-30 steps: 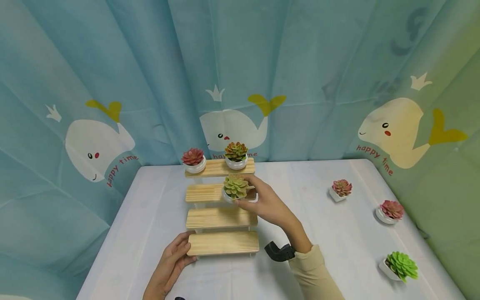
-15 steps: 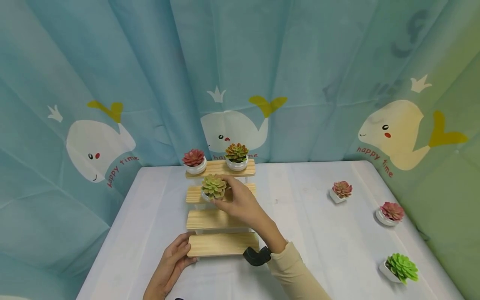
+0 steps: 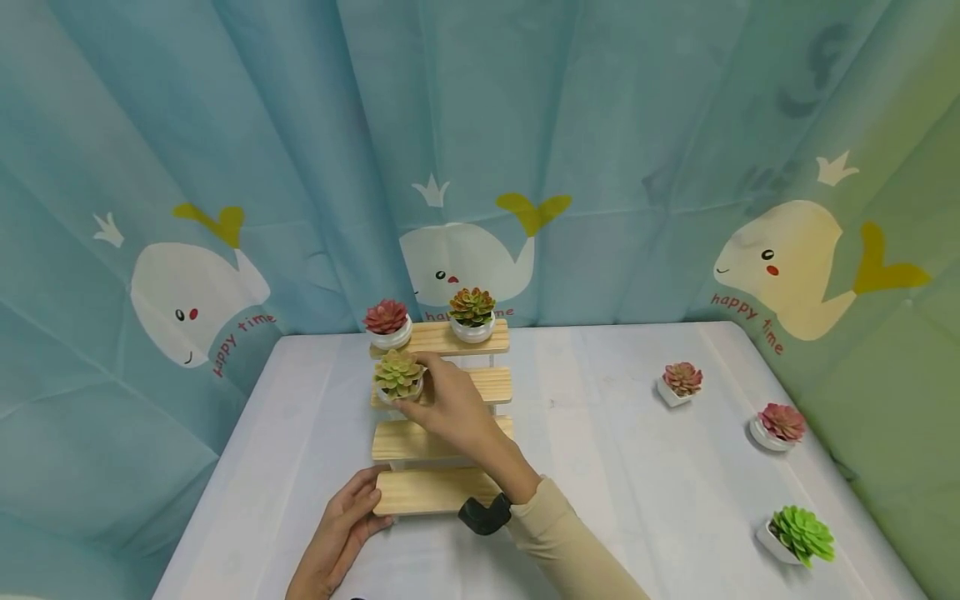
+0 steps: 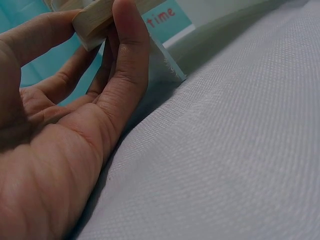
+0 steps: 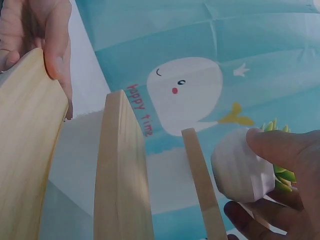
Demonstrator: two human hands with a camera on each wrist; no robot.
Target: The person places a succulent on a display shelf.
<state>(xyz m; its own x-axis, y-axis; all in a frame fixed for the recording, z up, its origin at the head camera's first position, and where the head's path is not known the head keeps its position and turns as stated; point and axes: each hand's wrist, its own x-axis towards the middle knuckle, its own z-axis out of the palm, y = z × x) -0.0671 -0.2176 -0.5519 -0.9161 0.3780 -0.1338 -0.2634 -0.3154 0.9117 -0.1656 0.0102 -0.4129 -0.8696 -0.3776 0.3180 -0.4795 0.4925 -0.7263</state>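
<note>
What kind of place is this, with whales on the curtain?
Probably an indoor spot curtained off for a tabletop activity, though I can't see beyond it. A light blue, whale-print cloth curtain hangs behind a white cloth-covered table, where a four-step pale wooden shelf stands.

in the head view, the right hand (image 3: 450, 407) hides the right side of the white pot (image 5: 235, 167) and a middle stretch of the second plank (image 3: 491, 386) from the back; whether the pot's base touches that plank's left end cannot be told. in the right wrist view, thumb and pot conceal most of the leaves (image 3: 398, 374). some fingertips of the left hand (image 3: 343, 523) disappear beneath the front plank (image 3: 431, 490) at its left edge. the table's (image 3: 592, 375) front edge and corners and the beige sleeve (image 3: 573, 546) are cut off below.
</note>
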